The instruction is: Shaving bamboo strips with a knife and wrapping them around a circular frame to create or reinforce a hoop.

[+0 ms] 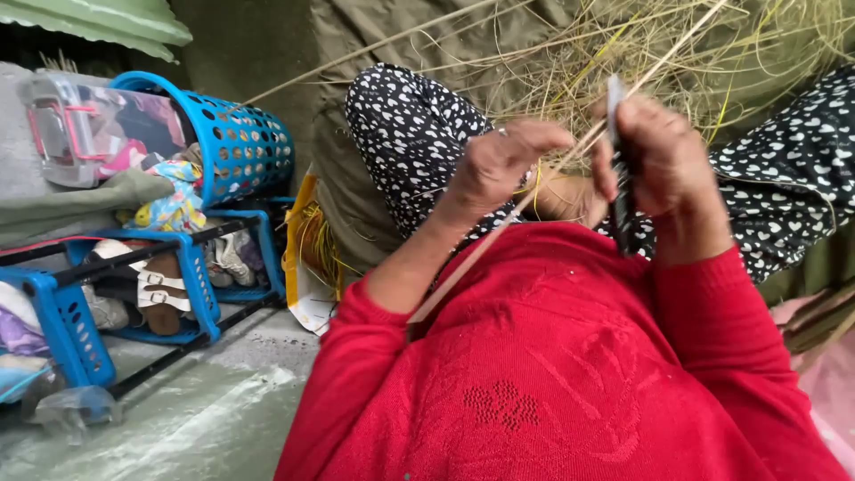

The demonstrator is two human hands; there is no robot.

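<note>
Left hand: my left hand (pixel 503 165) pinches the long thin cane strip (pixel 499 240) between thumb and curled fingers, steadying it just left of the blade.

Right hand: my right hand (pixel 663 169) is wrapped tight round the dark knife (pixel 621 169), the blade standing upright with its tip above my knuckles.

Cane strip: it runs slantwise from near my red sweater (pixel 552 374), up between both hands, and on toward the far right over the straw pile (pixel 659 44).

Contact: the knife edge sits against the strip right where the two hands meet; whether it has bitten in, I cannot tell.

Step in hand: I judge this as shaving or splitting the strip, blade set and strip held taut.

Next move: it looks to call for a steady pinch on the left and a controlled draw of the blade along the grain, away from the thumb.

Lap: my knees in the black heart-print trousers (pixel 405 134) frame the work.

Left side: a blue plastic basket (pixel 245 142) tilts over a blue shoe rack (pixel 191 276) with sandals (pixel 165 294), well apart from my hands.
</note>
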